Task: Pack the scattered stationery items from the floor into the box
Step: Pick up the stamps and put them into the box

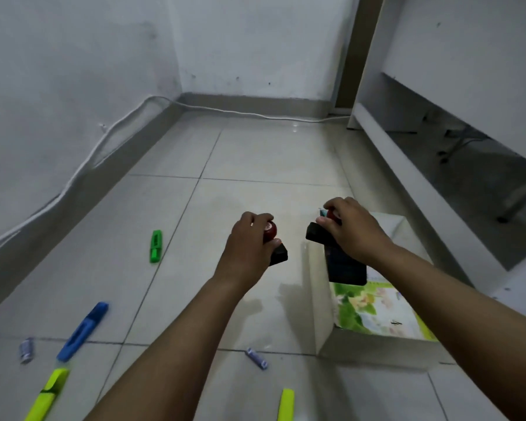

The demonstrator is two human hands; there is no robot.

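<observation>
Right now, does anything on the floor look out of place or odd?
Yes. Stationery lies scattered on the tiles outside the box: a green highlighter, a blue one, two yellow ones, and two small purple items. Nothing looks spilled or damaged.

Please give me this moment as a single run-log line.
left hand: holds stamp above floor | right hand: holds second stamp over box | floor: green, blue, yellow highlighters unpacked

No text, label or number is legible on anything in view.
</observation>
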